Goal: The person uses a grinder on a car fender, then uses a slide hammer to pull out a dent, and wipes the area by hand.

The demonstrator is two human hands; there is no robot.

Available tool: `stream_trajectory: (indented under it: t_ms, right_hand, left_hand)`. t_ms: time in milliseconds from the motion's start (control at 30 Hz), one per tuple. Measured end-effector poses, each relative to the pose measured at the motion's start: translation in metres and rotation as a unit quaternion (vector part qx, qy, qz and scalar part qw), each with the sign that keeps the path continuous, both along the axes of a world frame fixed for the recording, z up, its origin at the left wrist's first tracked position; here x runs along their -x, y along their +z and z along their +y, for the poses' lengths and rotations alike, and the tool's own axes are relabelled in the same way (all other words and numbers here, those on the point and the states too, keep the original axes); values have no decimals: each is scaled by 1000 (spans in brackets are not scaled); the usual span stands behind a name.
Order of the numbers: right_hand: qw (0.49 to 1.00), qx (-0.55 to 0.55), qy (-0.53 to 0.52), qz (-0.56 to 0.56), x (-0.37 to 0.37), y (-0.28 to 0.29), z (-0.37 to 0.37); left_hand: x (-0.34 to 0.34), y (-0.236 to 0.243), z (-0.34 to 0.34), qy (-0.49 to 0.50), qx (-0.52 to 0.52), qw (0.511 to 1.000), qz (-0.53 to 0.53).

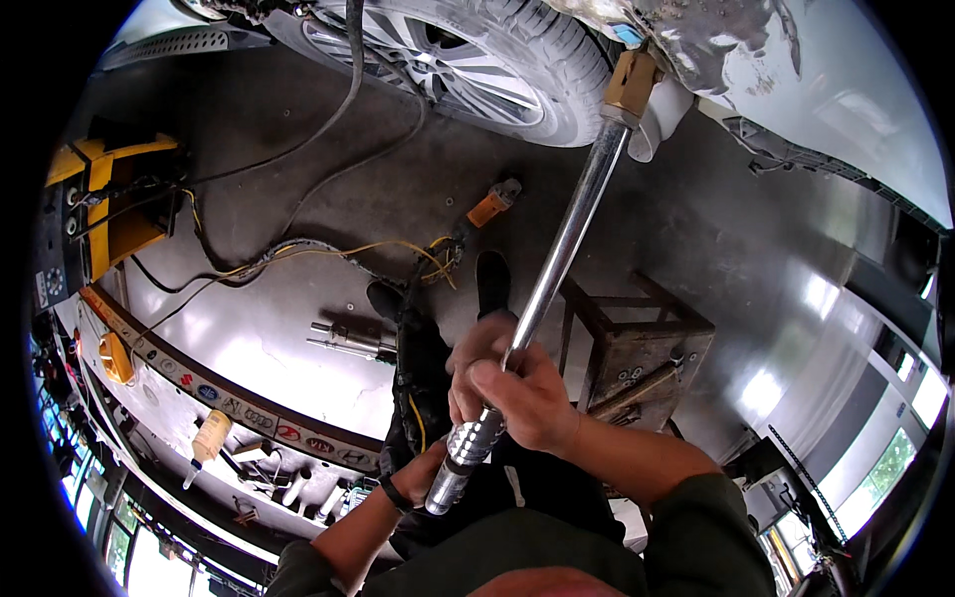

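Note:
A long chrome slide-hammer puller [579, 205] runs up diagonally to a brass-coloured fitting [629, 85] at a scuffed, dented patch of a white car's body panel [711, 45]. My right hand [507, 383], slightly blurred, is wrapped round the shaft just above the ribbed metal piece [476, 438] near its lower part. My left hand [423, 470] grips the tool's lower end, partly hidden behind it. A small blue piece [627, 34] shows on the panel beside the fitting.
The car wheel [450, 72] is above. A black-and-yellow machine [129, 239] with cables stands left, above a long bench [169, 373] holding tools. An orange power tool [487, 207] and a metal tool [358, 341] lie by my feet. A rusty metal stand [637, 348] is at right.

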State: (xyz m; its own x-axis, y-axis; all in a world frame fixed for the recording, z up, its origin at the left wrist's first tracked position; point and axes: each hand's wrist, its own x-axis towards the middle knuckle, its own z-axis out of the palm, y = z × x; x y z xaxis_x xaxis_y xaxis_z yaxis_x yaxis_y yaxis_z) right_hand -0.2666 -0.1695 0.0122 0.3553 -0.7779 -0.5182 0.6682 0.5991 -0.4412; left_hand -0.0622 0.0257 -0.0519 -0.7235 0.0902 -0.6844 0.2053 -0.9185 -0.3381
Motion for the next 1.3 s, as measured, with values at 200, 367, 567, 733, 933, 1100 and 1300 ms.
stream_trajectory:
  t_ms: [200,367,567,733,933,1100,1300]
  right_hand:
    - [993,33,101,48,12,-4,-18]
    - [998,67,19,4,25,-9,-94]
    - [984,-23,177,7,-2,-6,28]
    - [996,-40,78,2,10,-26,35]
    - [992,1,118,35,11,-14,-1]
    - [989,24,138,45,12,-14,-6]
    - [989,38,132,47,14,-8,-10]
  left_hand:
    - [4,-5,2,0,-23,999,-27]
    - [-11,-12,17,13,-86,996,-20]
    - [-4,0,15,-71,-21,996,-53]
    - [-3,-1,14,-32,-51,994,-95]
    - [-1,-14,21,-11,-5,999,-48]
    - [1,-14,9,-27,36,998,-40]
    - [4,-9,3,-40,52,997,-44]
